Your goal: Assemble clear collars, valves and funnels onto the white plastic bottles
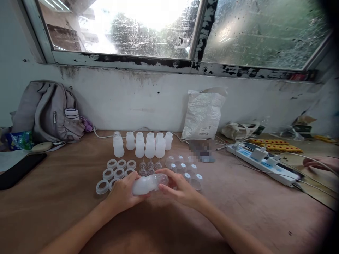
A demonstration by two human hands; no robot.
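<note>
Rings (119,177) partly hidden by left hand (125,189), clasped, like right hand (180,187), around bottle (141,186).

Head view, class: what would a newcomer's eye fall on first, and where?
Probably the white bottle at lower centre, in the left hand, with the right hand at its clear top. Behind it, other bottles stand toward the wall. Above, a bright window spans most of the picture's top.

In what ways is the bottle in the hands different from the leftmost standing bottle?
The held bottle is tipped nearly sideways; the leftmost standing bottle is upright. The left hand and right hand hold the former; the latter rests on the table. Both have whitish bodies and clear domed tops.
</note>
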